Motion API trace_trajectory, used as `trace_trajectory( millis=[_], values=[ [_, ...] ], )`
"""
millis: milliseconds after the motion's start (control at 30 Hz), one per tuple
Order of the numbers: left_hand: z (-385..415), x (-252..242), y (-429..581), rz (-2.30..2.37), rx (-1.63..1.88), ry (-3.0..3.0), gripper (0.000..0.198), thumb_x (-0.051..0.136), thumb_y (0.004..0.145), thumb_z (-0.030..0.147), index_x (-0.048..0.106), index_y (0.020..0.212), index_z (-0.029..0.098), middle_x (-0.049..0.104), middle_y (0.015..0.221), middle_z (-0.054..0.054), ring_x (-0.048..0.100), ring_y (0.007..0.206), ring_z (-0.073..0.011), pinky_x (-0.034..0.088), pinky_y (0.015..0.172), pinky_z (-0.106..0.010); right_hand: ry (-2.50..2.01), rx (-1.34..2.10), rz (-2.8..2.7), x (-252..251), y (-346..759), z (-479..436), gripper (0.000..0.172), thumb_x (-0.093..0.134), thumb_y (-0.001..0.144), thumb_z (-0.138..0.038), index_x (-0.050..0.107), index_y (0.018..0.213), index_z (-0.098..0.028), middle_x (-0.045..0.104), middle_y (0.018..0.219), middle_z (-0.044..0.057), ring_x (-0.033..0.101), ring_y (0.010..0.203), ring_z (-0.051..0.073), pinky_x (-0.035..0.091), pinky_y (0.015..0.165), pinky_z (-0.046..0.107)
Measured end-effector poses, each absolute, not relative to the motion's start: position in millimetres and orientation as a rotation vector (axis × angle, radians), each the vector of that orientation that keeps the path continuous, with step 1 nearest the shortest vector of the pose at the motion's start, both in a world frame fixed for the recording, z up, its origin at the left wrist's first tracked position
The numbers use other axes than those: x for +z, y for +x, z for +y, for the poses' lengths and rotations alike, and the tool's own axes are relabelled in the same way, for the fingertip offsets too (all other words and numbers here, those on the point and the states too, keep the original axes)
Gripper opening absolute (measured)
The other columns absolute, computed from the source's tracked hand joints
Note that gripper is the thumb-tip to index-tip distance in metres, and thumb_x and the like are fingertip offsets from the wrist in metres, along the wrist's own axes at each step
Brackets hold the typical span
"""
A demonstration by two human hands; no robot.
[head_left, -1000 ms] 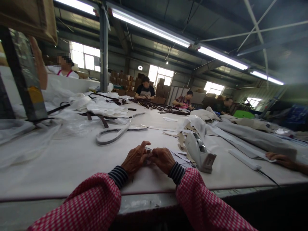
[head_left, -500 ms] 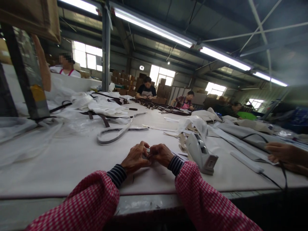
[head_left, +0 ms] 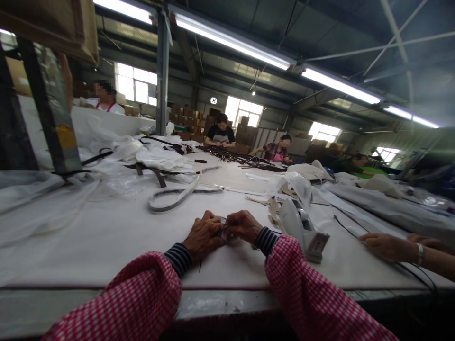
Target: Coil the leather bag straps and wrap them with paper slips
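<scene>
Close together over the white tabletop (head_left: 117,246), my left hand (head_left: 206,233) and my right hand (head_left: 244,226) meet with curled fingers. Between their fingertips is a small, partly clear piece (head_left: 224,231), mostly hidden; its kind cannot be made out. My left hand rests low on the table, its fingers closed. The thumb and fingers of my right hand pinch at the same spot. A grey tape dispenser (head_left: 289,221) stands just right of my right hand. Beyond my left hand lies a looped grey strap (head_left: 165,209).
Beige strips (head_left: 274,211) and crumpled clear plastic (head_left: 296,184) lie behind the dispenser. At right, a co-worker's hand (head_left: 386,246) handles a thin dark strap. White wrapping (head_left: 156,161) and dark straps cover the far left. A metal post (head_left: 59,109) stands at left. Other people sit across the table.
My hands stay together, and my right fingers have shifted slightly apart from the left ones. The co-worker's hand at right has reached further in along the table. The view has turned slightly.
</scene>
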State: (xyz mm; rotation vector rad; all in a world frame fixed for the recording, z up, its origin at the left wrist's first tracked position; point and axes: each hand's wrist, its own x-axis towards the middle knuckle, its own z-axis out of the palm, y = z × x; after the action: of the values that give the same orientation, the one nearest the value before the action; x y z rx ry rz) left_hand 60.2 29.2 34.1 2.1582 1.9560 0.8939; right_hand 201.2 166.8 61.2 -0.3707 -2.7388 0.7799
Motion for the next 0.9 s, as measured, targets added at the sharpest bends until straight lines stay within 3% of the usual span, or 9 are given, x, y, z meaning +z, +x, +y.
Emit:
trace_trajectory(
  millis=[167,400,533,733,900],
  values=[
    [28.2,34.7,61.0,1.909,0.933,2.144,0.029,0.063,0.083,0.024,0.073,0.108,0.034,0.069,0.107,-0.003,0.045,0.109,-0.0302,0.036,0.082,-0.04,-0.267,0.634,-2.942,86.3,190.1,164.1,0.017,0.065,0.076,-0.004,0.075,0.076,-0.017,0.069,0.059,-0.002,0.063,0.054,0.011,0.043,0.056,0.019],
    [30.4,30.6,59.4,1.997,0.871,2.166,0.019,0.065,0.084,0.028,0.07,0.102,0.028,0.068,0.108,-0.002,0.046,0.11,-0.0284,0.038,0.082,-0.039,-0.228,0.328,-3.096,97.1,184.0,161.0,0.014,0.067,0.079,-0.007,0.076,0.08,-0.017,0.069,0.059,-0.002,0.062,0.055,0.011,0.039,0.056,0.019],
    [32.2,28.3,56.2,2.004,0.83,2.176,0.013,0.062,0.089,0.035,0.069,0.092,0.024,0.067,0.107,-0.003,0.047,0.11,-0.0279,0.039,0.081,-0.038,-0.226,0.086,-3.067,90.6,189.0,158.2,0.005,0.07,0.081,-0.017,0.075,0.08,-0.017,0.071,0.067,0.003,0.062,0.062,0.014,0.034,0.057,0.023],
    [33.2,28.2,59.9,2.081,0.824,2.124,0.023,0.052,0.095,0.039,0.066,0.092,0.021,0.066,0.103,-0.006,0.048,0.107,-0.0285,0.041,0.08,-0.04,-0.233,-0.218,-2.945,64.3,203.7,143.7,0.017,0.052,0.095,-0.02,0.068,0.098,-0.015,0.071,0.097,0.01,0.063,0.078,0.018,0.033,0.06,0.027],
    [34.7,27.6,62.2,2.149,0.821,2.083,0.023,0.049,0.094,0.034,0.062,0.083,0.018,0.065,0.099,-0.008,0.048,0.104,-0.0301,0.041,0.078,-0.041,-0.336,-0.29,-2.858,47.2,212.3,126.7,0.018,0.045,0.098,-0.017,0.063,0.097,-0.015,0.067,0.096,0.009,0.062,0.079,0.018,0.036,0.062,0.027]
  ],
)
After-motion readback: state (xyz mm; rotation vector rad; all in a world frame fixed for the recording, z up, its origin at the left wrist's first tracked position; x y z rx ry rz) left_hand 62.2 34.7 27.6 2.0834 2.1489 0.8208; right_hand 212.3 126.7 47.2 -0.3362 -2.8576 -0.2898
